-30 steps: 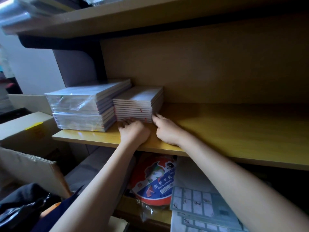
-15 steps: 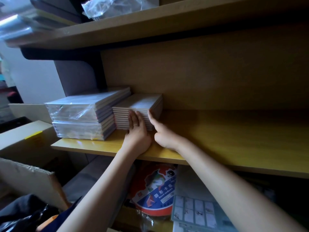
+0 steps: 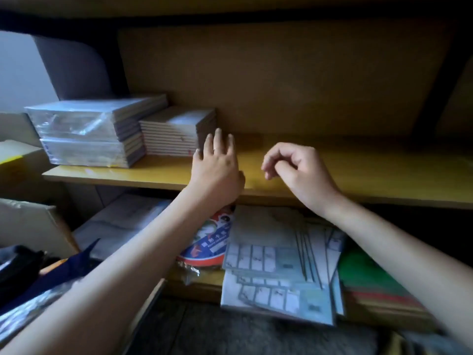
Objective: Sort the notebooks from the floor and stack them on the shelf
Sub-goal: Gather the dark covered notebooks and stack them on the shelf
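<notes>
The notebooks (image 3: 176, 133) are stacked on the shelf (image 3: 332, 172) beside wrapped packs (image 3: 84, 131) — left hand (image 3: 217, 167) spread flat against their corner, right hand (image 3: 297, 167) loosely curled (nothing held) — and an uneven nudge could skew the stack.

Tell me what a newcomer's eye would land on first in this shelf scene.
First, the two bare hands over the yellow shelf: the left hand spread open, fingertips at the right end of the unwrapped notebook stack, the right hand loosely curled and empty further right. Next, the taller plastic-wrapped stacks at the shelf's left end. Below, a red-and-blue round pack lies beside gridded sheets.
</notes>
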A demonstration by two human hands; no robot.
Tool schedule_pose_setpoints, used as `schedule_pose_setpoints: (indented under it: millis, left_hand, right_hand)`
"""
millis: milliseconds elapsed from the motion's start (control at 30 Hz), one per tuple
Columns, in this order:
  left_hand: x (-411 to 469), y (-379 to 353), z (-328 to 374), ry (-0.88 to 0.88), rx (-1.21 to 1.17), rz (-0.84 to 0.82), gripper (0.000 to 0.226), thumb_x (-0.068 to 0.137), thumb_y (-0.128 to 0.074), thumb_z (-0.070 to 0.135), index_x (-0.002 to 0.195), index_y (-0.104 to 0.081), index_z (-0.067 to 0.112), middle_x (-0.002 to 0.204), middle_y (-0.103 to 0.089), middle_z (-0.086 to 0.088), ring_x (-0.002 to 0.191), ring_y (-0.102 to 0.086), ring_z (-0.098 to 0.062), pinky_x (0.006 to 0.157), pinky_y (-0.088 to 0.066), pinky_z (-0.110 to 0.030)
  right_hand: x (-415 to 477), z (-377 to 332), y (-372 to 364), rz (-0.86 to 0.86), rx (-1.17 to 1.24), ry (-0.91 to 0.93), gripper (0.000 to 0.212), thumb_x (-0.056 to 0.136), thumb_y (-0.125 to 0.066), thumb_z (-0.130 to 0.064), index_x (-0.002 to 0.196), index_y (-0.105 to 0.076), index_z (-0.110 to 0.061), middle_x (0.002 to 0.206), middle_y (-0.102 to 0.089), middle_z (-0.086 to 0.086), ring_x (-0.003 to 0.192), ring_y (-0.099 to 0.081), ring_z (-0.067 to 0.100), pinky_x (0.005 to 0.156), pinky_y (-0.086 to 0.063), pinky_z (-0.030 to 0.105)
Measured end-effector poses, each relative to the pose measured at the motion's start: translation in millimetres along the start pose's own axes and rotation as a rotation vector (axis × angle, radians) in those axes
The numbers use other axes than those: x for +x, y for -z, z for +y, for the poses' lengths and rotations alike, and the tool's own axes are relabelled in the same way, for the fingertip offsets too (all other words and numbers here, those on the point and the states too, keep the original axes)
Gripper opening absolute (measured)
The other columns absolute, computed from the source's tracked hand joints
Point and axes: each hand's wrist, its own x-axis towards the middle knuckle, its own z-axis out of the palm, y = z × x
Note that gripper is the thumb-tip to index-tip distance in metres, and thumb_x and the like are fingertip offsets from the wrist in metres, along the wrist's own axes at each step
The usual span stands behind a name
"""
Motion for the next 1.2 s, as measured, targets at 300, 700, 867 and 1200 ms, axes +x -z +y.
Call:
schedule_pose_setpoints:
  millis: [300, 700, 867, 1200]
  left_hand:
    - [-127, -44, 87, -0.603, -0.125, -0.024, 0.034, 0.08, -0.031, 0.034, 0.093, -0.059, 0.018, 0.091, -0.063, -0.002, 0.077, -0.064, -0.029, 0.051, -0.037, -0.029]
    - [-200, -150, 170, -0.843, -0.163, -0.427, 0.024, 0.091, -0.038, 0.031, 0.102, -0.057, 0.02, 0.104, -0.064, 0.0, 0.092, -0.063, -0.025, 0.066, -0.045, -0.031]
    - [-223, -200, 203, -0.707, -0.36, -0.804, 0.024, 0.089, -0.049, 0.026, 0.11, -0.06, 0.021, 0.114, -0.06, -0.001, 0.103, -0.059, -0.022, 0.08, -0.048, -0.034]
    - [-244, -262, 238, -0.238, -0.808, -1.099, 0.052, 0.079, -0.063, 0.017, 0.129, -0.047, 0.013, 0.121, -0.058, -0.012, 0.113, -0.055, -0.027, 0.092, -0.044, -0.03]
  right_hand:
    - [-205, 42, 92, 0.008, -0.406, -0.218, 0.021, 0.072, -0.039, -0.012, 0.057, -0.052, -0.018, 0.054, -0.051, -0.002, 0.051, -0.047, 0.007, 0.05, -0.036, 0.028]
    - [-349, 87, 117, -0.299, -0.612, -0.689, 0.021, 0.085, -0.044, -0.01, 0.077, -0.062, -0.016, 0.075, -0.065, 0.001, 0.064, -0.059, 0.016, 0.059, -0.045, 0.028]
    - [-394, 91, 84, -0.817, -0.778, -0.69, 0.057, 0.084, -0.062, -0.036, 0.13, -0.044, -0.007, 0.148, -0.023, 0.006, 0.141, -0.012, 0.023, 0.114, -0.021, 0.049]
    - [-428, 101, 70, -0.662, -0.879, -0.685, 0.059, 0.082, -0.057, -0.041, 0.131, -0.046, -0.009, 0.148, -0.031, 0.014, 0.142, -0.017, 0.033, 0.114, 0.006, 0.05]
